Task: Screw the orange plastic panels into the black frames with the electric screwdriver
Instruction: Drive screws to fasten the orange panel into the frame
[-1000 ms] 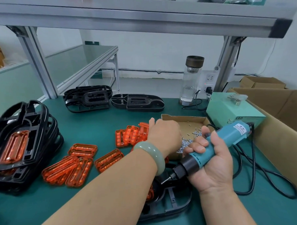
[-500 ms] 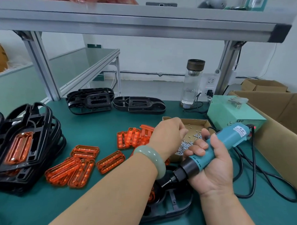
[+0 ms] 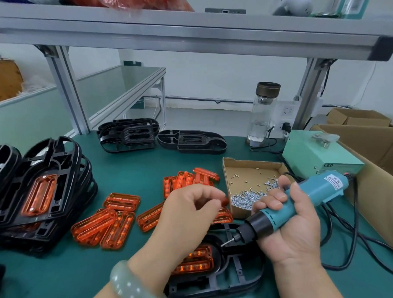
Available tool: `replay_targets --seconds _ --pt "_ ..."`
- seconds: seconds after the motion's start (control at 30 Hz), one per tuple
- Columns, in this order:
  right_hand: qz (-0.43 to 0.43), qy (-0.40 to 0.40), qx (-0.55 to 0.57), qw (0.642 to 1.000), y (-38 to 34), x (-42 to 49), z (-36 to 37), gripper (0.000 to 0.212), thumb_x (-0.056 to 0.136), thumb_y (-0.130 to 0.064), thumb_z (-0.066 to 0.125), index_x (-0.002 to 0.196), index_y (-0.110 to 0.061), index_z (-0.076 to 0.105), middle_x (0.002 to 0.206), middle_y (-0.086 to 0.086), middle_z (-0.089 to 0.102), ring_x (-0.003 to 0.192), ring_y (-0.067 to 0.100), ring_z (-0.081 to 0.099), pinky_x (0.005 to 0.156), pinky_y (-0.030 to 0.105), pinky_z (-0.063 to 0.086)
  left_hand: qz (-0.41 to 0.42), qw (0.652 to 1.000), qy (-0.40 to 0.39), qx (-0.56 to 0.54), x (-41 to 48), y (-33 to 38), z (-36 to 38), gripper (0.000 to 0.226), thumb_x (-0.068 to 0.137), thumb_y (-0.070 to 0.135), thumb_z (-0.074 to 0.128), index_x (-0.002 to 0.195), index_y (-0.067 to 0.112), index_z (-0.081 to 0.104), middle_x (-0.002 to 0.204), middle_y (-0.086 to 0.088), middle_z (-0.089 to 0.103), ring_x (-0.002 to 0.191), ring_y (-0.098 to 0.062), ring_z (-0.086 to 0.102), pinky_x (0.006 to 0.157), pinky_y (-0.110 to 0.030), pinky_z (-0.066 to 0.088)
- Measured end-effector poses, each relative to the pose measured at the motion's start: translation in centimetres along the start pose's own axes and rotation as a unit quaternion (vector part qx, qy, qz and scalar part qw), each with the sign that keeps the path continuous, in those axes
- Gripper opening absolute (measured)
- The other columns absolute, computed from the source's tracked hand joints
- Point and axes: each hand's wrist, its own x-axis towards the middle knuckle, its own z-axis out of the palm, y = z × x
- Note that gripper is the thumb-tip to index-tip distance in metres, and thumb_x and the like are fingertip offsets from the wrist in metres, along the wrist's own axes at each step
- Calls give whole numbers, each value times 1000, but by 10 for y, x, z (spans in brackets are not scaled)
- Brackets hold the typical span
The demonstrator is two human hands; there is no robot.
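Our right hand [image 3: 291,234] clamps the electric screwdriver [image 3: 319,190], bit [image 3: 226,243] angled down toward the black frame [image 3: 218,256] at 6 o'clock, orange panel [image 3: 196,259] seated inside. Our left hand [image 3: 184,212] is curled in a pinch; screw or not, can't tell. Screw box [image 3: 246,169] at 1 o'clock, within reach.

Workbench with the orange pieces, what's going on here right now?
A person is assembling parts at a green bench. The right hand grips a teal electric screwdriver, its bit aimed down at the black frame with an orange panel seated in it. The left hand hovers beside the box of screws, fingers curled; whether it pinches a screw is too blurred to tell. Loose orange panels lie nearby, and a stack of fitted frames sits at the far left.
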Motion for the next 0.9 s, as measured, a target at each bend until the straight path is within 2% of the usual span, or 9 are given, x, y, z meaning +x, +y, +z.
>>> replay_targets --seconds 0.1,0.17,0.27,0.43,0.57,0.9 --pt "-9 4 4 1000 0 -1 2 9 79 -27 58 86 -22 60 58 -11 45 43 3 43 51 16 45 -17 1000 10 -16 -16 -6 -6 24 82 18 68 87 42 69 73 13 69 65 0 62 63 -9 47" --pt "-15 8 6 1000 0 -2 2 9 79 -28 57 86 -22 60 58 -11 45 43 3 43 51 16 44 -37 999 14 -26 -25 -10 -7 25 81 23 68 87 47 68 73 8 71 67 -7 65 64 -15 52" --pt "-27 22 13 999 0 -3 4 10 78 -27 59 87 -23 59 59 -11 45 45 2 44 52 17 45 -53 998 25 -40 -34 -13 -10 20 80 26 65 84 46 68 71 6 71 64 -9 66 61 -17 55" --pt "-49 48 20 997 1 -3 7 16 75 -26 63 89 -23 56 59 -12 47 46 2 45 55 19 46 -80 995 13 -57 -39 -14 -8 15 81 32 64 80 46 68 65 3 70 51 -2 60 50 -13 46" --pt "-59 60 23 996 3 -4 8 18 72 -26 64 86 -23 54 60 -12 46 46 2 45 57 19 46 -76 995 -16 -61 -42 -14 -4 15 81 30 66 79 45 69 65 3 71 52 -2 62 50 -14 46" --pt "-58 75 22 995 6 -5 9 19 70 -26 65 83 -22 52 60 -12 47 46 2 45 62 21 42 -75 995 10 -64 -43 -14 0 18 79 32 69 79 50 69 66 5 71 56 -4 64 51 -13 46"
